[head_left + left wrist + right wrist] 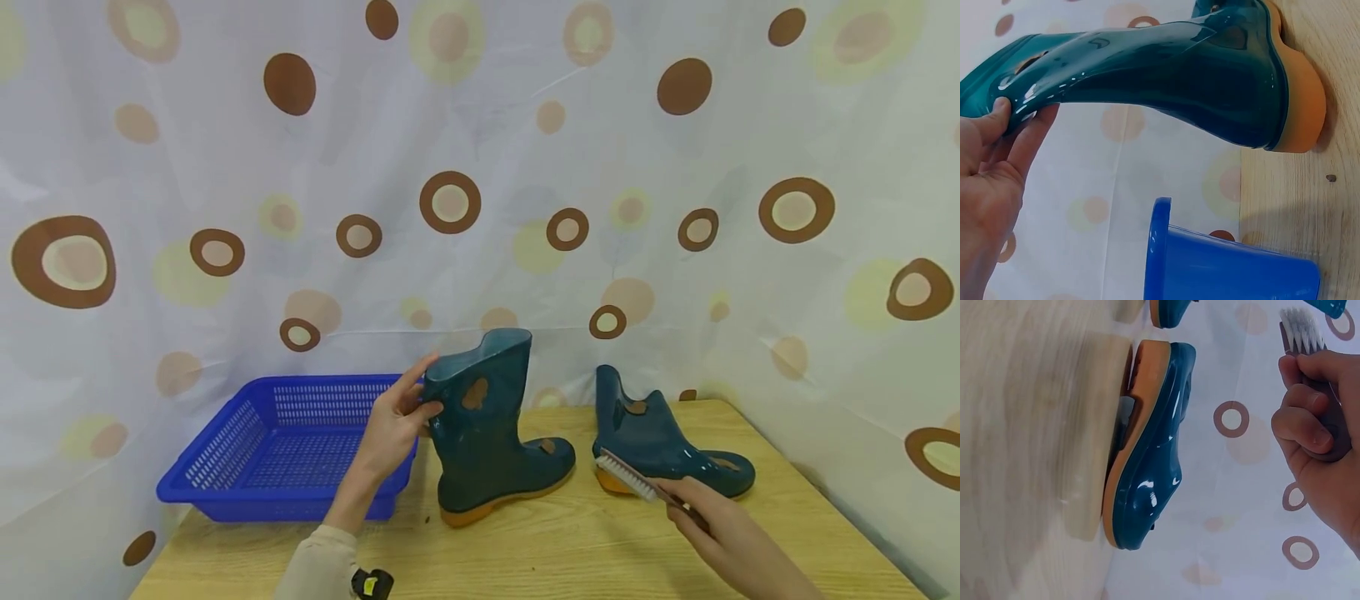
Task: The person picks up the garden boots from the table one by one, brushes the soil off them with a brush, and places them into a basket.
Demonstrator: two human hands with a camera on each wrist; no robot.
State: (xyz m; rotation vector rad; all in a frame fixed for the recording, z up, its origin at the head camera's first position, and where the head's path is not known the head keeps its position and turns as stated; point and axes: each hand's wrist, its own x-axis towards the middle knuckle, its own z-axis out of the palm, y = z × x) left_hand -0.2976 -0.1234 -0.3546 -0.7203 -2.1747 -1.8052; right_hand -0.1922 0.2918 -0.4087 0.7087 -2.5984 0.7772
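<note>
While holding the first boot by the upper rear of its shaft with the left hand, recorded its position: upright on the table, near the middle of the back edge, toe towards the right edge. Found to be dark teal and glossy, with bright highlights on the shaft. Noted a paler teal inside the mouth and a curved dip in the rim. Counted one irregular brown patch high on the shaft and a smaller one on the toe. Logged an orange sole, deep at the heel.

Observed pinching of the shaft between left thumb and fingers. Also observed a brush grasped in the right hand, with fingers curled round the dark handle and white bristles exposed. Seen in front of the second boot in the head view; apart from its foot in the right wrist view.

Located that boot near the back right corner: same teal and orange, brown patches on shaft and toe, shaft shorter-looking and slanted. Located a blue basket with slotted walls by the left edge.
</note>
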